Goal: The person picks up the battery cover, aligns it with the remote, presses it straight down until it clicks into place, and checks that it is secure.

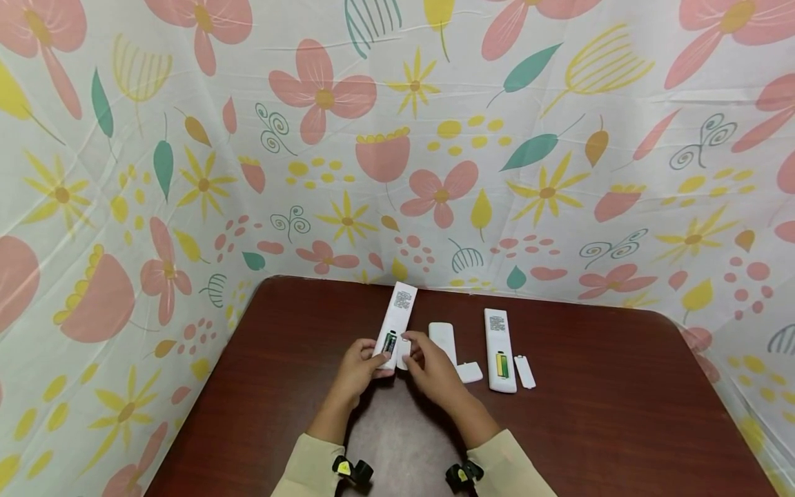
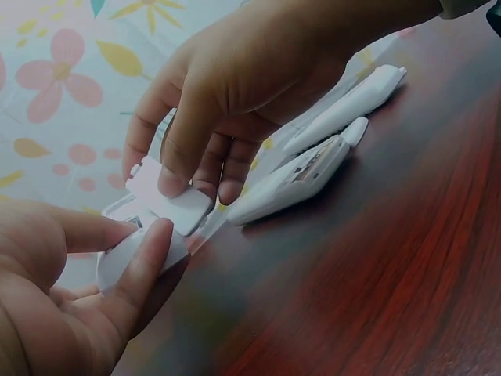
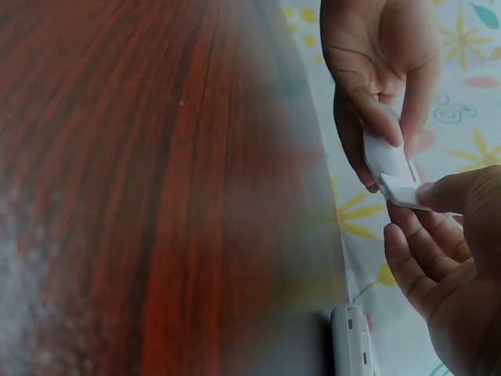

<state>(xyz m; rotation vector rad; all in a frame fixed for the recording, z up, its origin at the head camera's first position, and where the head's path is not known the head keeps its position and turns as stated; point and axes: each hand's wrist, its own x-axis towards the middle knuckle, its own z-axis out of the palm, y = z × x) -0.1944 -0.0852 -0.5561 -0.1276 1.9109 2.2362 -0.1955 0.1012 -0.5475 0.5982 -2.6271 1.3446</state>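
My left hand (image 1: 357, 369) grips the lower end of a white remote control (image 1: 397, 317), its back facing up and its battery compartment uncovered. Dark batteries (image 1: 389, 342) show in that compartment, close to the left thumb. Between thumb and fingers, my right hand (image 1: 437, 373) pinches a small white battery cover (image 1: 403, 352). In the left wrist view this cover (image 2: 186, 207) is tilted right over the lower end of the remote (image 2: 117, 270).
Right of the hands lies a white remote (image 1: 442, 338), partly hidden by the right hand, with a white cover (image 1: 470, 373) by it. Farther right, another remote (image 1: 498, 337) shows a yellow-green battery (image 1: 502, 366); its cover (image 1: 524, 371) lies alongside. A floral cloth (image 1: 435, 138) hangs behind the table (image 1: 621, 414).
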